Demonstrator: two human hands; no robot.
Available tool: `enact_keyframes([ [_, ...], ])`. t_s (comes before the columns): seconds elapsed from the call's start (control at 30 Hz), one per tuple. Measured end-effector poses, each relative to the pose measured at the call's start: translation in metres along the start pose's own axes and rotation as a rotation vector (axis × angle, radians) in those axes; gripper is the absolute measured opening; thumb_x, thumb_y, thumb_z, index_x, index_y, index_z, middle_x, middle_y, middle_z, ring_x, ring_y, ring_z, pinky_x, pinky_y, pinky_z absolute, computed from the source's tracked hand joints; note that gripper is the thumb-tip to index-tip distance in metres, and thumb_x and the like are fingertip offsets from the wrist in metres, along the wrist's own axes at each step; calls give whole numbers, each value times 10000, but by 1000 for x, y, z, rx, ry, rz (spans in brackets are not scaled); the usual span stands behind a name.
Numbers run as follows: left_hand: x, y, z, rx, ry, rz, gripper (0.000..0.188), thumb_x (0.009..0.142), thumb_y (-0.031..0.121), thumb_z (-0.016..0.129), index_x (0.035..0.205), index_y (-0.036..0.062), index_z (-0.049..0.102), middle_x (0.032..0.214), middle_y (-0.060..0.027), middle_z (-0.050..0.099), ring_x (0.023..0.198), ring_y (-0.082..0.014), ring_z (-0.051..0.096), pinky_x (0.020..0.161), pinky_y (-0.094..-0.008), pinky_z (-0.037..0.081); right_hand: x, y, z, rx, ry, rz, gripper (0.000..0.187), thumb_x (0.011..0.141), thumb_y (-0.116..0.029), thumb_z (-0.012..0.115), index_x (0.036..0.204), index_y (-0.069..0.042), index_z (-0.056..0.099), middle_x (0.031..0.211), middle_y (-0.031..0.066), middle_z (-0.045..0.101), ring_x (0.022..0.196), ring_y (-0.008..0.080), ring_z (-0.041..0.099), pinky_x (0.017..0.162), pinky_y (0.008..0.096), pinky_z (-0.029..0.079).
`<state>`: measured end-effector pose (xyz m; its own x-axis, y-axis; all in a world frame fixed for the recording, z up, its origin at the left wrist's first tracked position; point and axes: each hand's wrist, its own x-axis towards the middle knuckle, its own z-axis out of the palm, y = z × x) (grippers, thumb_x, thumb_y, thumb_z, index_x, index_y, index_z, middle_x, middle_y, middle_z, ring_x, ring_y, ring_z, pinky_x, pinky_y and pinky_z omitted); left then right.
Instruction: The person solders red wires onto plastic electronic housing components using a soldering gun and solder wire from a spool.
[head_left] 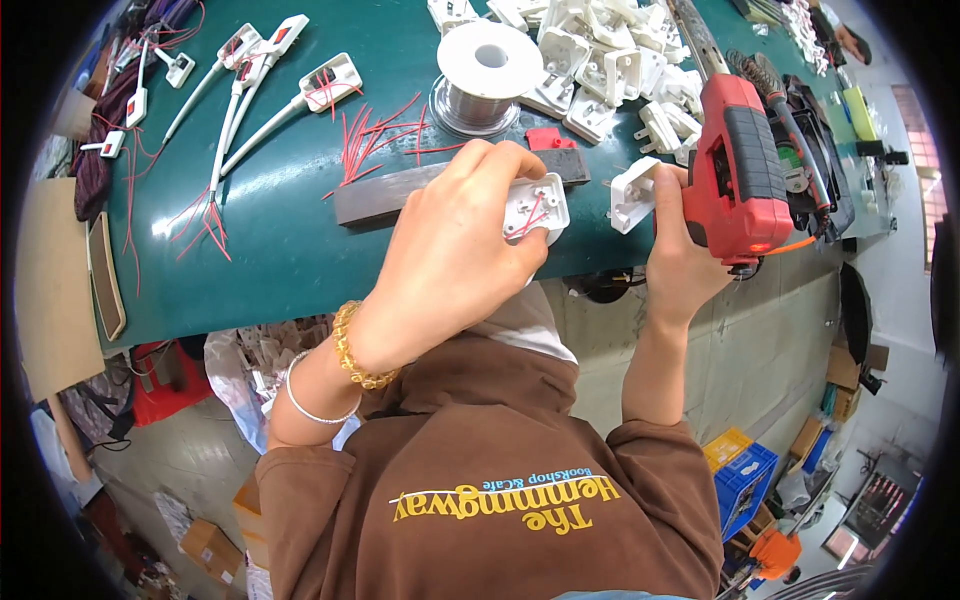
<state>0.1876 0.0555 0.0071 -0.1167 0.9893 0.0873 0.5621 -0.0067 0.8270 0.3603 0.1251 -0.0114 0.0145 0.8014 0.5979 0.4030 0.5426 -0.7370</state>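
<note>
My left hand is closed round a white plug housing with metal contacts and thin red wires inside, at the table's near edge. Behind its fingers lies a grey metal bar. My right hand pinches another white plug housing, its pins pointing left. A red and black soldering gun covers part of that hand's fingers; whether they touch the tool I cannot tell. Just beyond the bar stands a spool of solder wire, with cut red wires to its left.
Many white plug housings are heaped at the back of the green table. Several white power-strip pieces with cables lie at the far left. A small red block sits by the bar. Blue and yellow crates stand on the floor, right.
</note>
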Motion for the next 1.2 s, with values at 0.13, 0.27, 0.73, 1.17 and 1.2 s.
enact_keyframes([
  [0.13,-4,-10,-2,-332,-21,-117,402,713,19,707,1085,-18,560,988,-96,596,617,-76,576,543,-225,475,-2,-10,0,68,14,102,63,814,-5,684,856,26,650,804,27,667,708,86,610,668,238,472],
  [0.27,-30,-5,-47,-1102,-46,-306,418,763,-17,649,1156,-58,510,1032,-142,579,624,-142,628,524,-229,516,-14,-15,14,22,-167,11,154,803,-26,708,916,36,622,829,48,656,710,111,610,686,245,470],
  [0.73,-314,-209,-93,551,625,-693,369,707,-38,576,1075,-11,589,983,-142,586,731,-176,606,654,-300,487,-22,-32,43,-122,-119,-313,431,693,88,665,1112,44,570,926,137,662,778,175,631,753,267,487],
  [1.17,-49,-56,-118,567,476,214,387,703,-8,683,1078,52,607,1029,-135,576,968,-312,552,827,-388,455,-32,-27,22,-116,-11,-117,298,802,3,687,1065,69,564,963,155,667,820,186,653,779,277,502],
  [1.2,-22,-68,-120,596,410,285,427,695,-12,681,1106,68,596,1060,-136,555,998,-312,538,839,-385,452,-33,-27,19,-41,-49,-83,272,808,-2,685,1044,59,566,937,142,671,807,174,648,767,272,500],
])
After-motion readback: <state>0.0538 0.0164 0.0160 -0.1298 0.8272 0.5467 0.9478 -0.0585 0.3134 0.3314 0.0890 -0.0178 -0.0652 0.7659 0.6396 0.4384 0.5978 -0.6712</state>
